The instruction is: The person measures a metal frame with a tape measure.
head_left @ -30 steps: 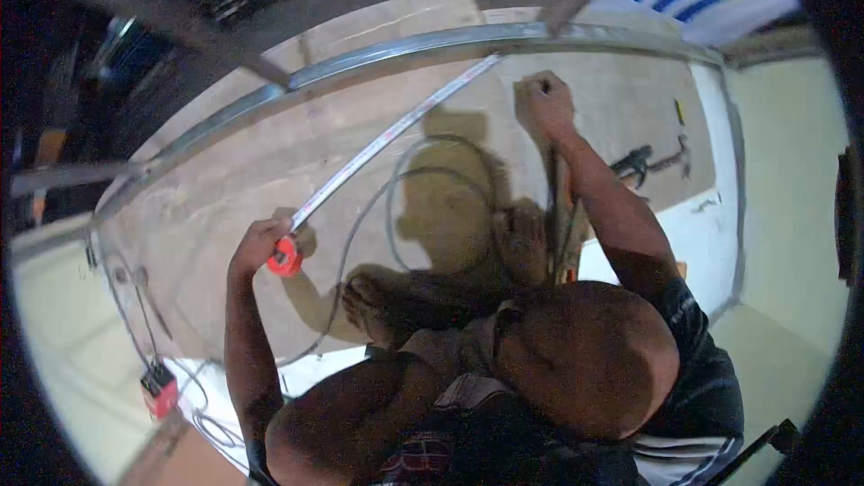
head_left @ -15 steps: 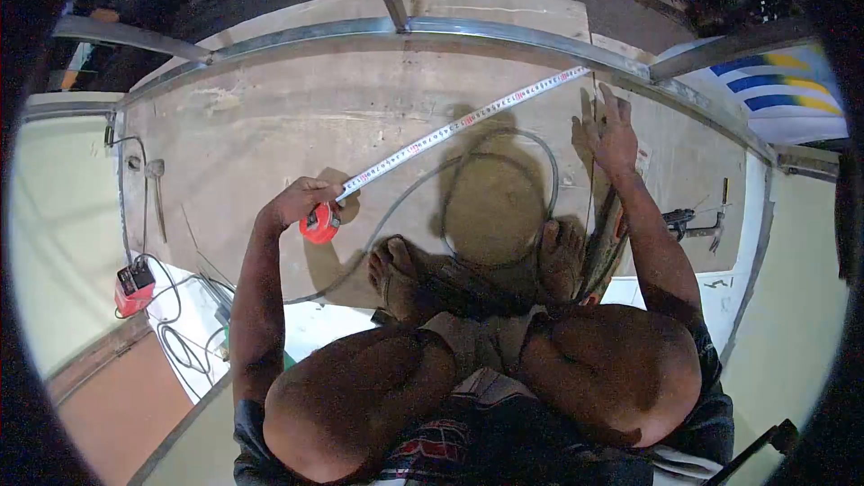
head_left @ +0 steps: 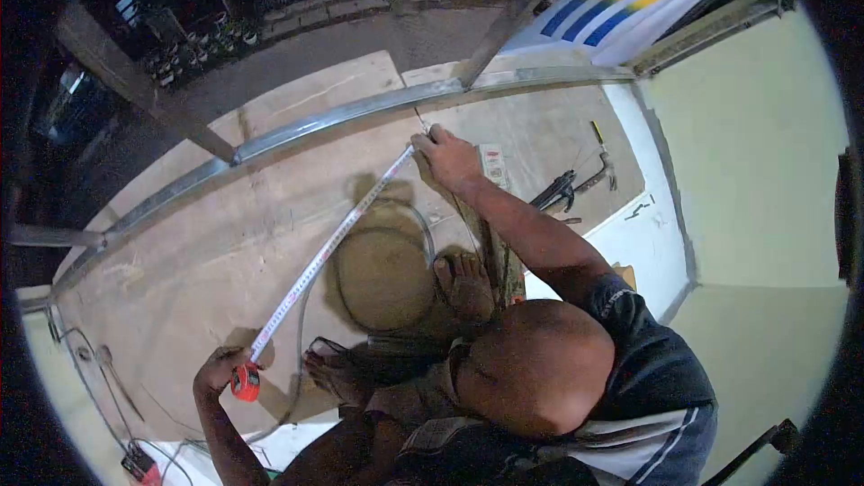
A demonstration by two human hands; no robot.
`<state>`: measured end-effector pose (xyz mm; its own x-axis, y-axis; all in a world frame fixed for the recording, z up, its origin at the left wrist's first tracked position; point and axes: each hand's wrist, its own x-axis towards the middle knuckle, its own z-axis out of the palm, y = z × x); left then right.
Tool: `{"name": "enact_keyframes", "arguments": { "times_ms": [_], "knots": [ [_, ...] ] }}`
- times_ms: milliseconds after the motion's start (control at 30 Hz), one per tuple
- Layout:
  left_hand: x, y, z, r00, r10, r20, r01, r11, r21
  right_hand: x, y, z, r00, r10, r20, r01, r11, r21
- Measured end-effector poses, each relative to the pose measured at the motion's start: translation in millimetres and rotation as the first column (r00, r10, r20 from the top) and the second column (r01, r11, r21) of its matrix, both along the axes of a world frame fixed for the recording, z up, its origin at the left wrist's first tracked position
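A white tape measure blade (head_left: 328, 250) stretches diagonally over a large plywood sheet (head_left: 207, 274). Its red case (head_left: 245, 382) is at the lower left, with my left hand (head_left: 220, 371) closed around it and the base of the blade. At the upper middle, my right hand (head_left: 448, 158) pinches the far end of the blade, near a seam in the plywood and below the metal rail (head_left: 351, 110). A grey cable (head_left: 302, 324) curves beneath the blade, beside my bare feet.
Pliers (head_left: 556, 189) and a hammer (head_left: 598, 175) lie to the right on the board. Metal posts rise from the rail. A red and black device (head_left: 139, 465) with cables is at the lower left. A blue, yellow and white banner (head_left: 612, 4) hangs at the top right.
The view has swung to the right. My right hand, earlier spread and apart from the blade, has closed on its end. My left hand still holds the case.
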<state>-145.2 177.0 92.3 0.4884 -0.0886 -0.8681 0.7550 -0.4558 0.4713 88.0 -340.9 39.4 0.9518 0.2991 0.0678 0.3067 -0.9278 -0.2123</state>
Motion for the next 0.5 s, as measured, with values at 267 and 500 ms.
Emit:
{"name": "enact_keyframes", "arguments": {
  "times_ms": [267, 500],
  "knots": [
    [1, 42, -16, 0.999, -0.033, 0.034, 0.033, 0.999, -0.008, 8, -4, -6, 0.988, 0.028, 0.149, -0.028, 1.0, -0.003],
    [10, 58, -24, 0.97, -0.127, 0.209, 0.109, 0.989, 0.096, 9, 0, -4, 0.972, 0.156, 0.176, -0.166, 0.985, 0.04]
  ]
}}
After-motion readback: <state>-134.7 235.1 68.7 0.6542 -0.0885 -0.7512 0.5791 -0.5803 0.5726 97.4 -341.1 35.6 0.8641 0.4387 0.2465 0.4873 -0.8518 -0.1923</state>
